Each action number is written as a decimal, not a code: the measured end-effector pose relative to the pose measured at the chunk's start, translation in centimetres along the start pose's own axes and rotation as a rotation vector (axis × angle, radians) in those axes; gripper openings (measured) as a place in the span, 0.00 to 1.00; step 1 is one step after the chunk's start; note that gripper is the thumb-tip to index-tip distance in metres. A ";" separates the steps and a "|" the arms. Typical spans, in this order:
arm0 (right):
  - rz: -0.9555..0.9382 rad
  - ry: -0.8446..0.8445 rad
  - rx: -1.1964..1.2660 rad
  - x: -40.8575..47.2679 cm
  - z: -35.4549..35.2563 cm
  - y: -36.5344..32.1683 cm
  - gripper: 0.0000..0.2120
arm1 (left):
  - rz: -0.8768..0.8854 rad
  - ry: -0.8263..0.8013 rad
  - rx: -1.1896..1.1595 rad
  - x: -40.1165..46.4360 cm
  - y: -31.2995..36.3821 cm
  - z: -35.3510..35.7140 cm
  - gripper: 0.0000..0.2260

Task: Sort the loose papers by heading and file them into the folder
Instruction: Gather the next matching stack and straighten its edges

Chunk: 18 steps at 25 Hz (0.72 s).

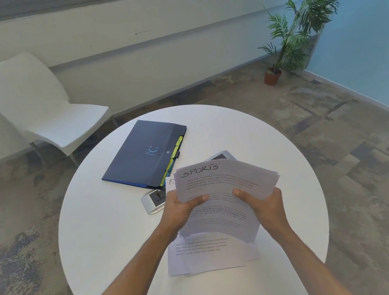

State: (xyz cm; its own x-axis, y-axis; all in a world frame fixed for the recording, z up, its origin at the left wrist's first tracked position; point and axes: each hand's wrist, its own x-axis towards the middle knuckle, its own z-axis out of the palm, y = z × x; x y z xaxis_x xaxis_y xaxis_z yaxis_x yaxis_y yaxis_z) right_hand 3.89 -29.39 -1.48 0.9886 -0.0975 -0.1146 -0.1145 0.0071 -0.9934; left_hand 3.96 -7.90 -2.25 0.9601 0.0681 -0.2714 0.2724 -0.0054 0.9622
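Observation:
I hold a fanned stack of printed papers above the round white table; the top sheet is headed "SPORTS" in handwriting. My left hand grips the stack's left edge with the thumb on top. My right hand grips its right side, thumb pressed on the top sheet. More loose sheets lie flat on the table beneath my hands, one showing a heading that starts "Fi". The dark blue folder lies closed at the table's far side, yellow index tabs sticking out of its right edge.
A white device with a dark screen lies by the folder's near corner, and another one peeks out behind the held papers. A white chair stands far left. A potted plant stands far right by a blue partition.

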 end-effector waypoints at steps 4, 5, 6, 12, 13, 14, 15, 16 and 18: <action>0.034 -0.014 -0.063 -0.1 0.6 1.1 0.12 | -0.011 0.080 -0.064 -0.3 -0.2 0.1 0.08; 0.017 -0.028 -0.074 0.1 0.5 1.1 0.09 | -0.007 0.114 -0.112 -0.3 0.0 -0.1 0.07; -0.008 -0.049 -0.087 0.3 0.2 1.0 0.07 | -0.007 0.155 -0.170 -0.3 0.4 -0.4 0.06; -0.021 -0.075 -0.099 0.7 -0.9 1.1 0.04 | -0.103 0.367 -0.612 1.0 1.6 -3.0 0.09; 0.015 -0.050 -0.040 0.7 -0.9 1.1 0.05 | -0.118 0.371 -0.674 1.3 1.7 -3.4 0.11; 0.064 -0.037 0.045 0.7 -0.7 1.0 0.07 | -0.131 0.370 -0.729 1.4 1.7 -3.8 0.14; 0.111 -0.047 0.136 0.6 -0.4 0.8 0.09 | -0.140 0.362 -0.778 1.6 1.6 -4.0 0.17; 0.144 -0.072 0.209 0.5 0.1 0.7 0.11 | -0.147 0.346 -0.822 1.7 1.4 -4.1 0.18; 0.204 -0.108 0.300 0.2 1.3 0.6 0.14 | -0.159 0.297 -0.878 1.6 1.3 -3.4 0.20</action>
State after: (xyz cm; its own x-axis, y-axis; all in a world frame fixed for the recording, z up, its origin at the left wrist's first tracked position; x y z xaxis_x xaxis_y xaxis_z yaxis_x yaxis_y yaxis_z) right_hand 4.15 -28.09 -2.12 0.9548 0.0419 -0.2943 -0.2925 0.3083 -0.9052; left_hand 5.61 -4.36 -1.39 0.8271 0.2557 -0.5005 0.1370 0.7718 0.6209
